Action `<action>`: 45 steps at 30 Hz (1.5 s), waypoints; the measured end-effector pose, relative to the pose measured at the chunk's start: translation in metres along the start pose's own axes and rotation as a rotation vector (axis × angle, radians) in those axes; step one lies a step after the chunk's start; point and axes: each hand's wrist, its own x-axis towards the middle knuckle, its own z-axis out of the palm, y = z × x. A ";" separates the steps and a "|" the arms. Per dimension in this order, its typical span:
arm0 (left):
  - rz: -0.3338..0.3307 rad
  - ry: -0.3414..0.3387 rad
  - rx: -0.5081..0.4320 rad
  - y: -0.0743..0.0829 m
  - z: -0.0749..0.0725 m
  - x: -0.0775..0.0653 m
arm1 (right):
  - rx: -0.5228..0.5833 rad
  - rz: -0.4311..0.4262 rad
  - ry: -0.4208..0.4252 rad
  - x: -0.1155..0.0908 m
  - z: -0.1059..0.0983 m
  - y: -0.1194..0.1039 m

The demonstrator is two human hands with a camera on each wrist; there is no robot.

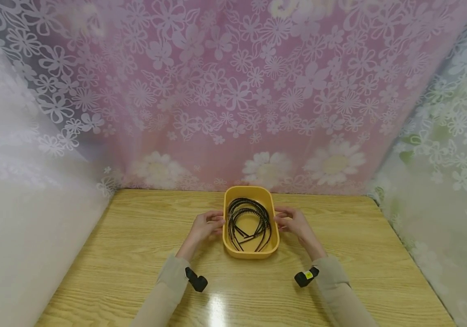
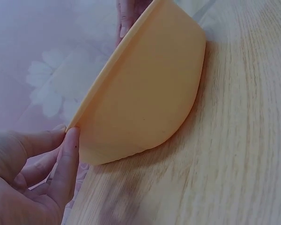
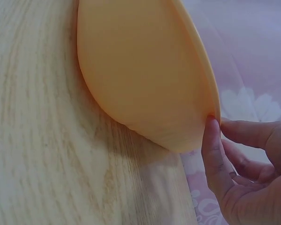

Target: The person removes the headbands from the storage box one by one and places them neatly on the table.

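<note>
A yellow plastic bin with rounded corners sits upright on the wooden table, between the two hands. Several black toothed headbands lie looped over one another inside it. My left hand pinches the rim on the left side; the left wrist view shows thumb and finger on either side of the bin's lip. On the opposite side my right hand pinches the rim in the same way, its fingertips at the lip in the right wrist view.
The light wood table reaches back to a pink floral curtain. Pale floral sheets hang along its left and right sides. A black wrist camera is strapped at the left cuff, another black camera at the right.
</note>
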 end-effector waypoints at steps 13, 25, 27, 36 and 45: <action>0.004 0.006 0.003 -0.003 -0.001 -0.011 | 0.034 -0.013 0.009 -0.010 0.004 0.005; 0.007 -0.002 -0.005 -0.007 -0.001 -0.021 | 0.043 -0.014 0.027 -0.022 0.008 0.009; 0.009 -0.008 0.002 -0.009 -0.001 -0.023 | 0.049 -0.003 0.031 -0.025 0.009 0.010; 0.026 -0.023 0.005 -0.012 -0.002 -0.031 | 0.069 0.010 0.036 -0.037 0.011 0.009; 0.025 -0.047 -0.012 -0.013 -0.003 -0.040 | 0.057 0.015 0.035 -0.049 0.013 0.007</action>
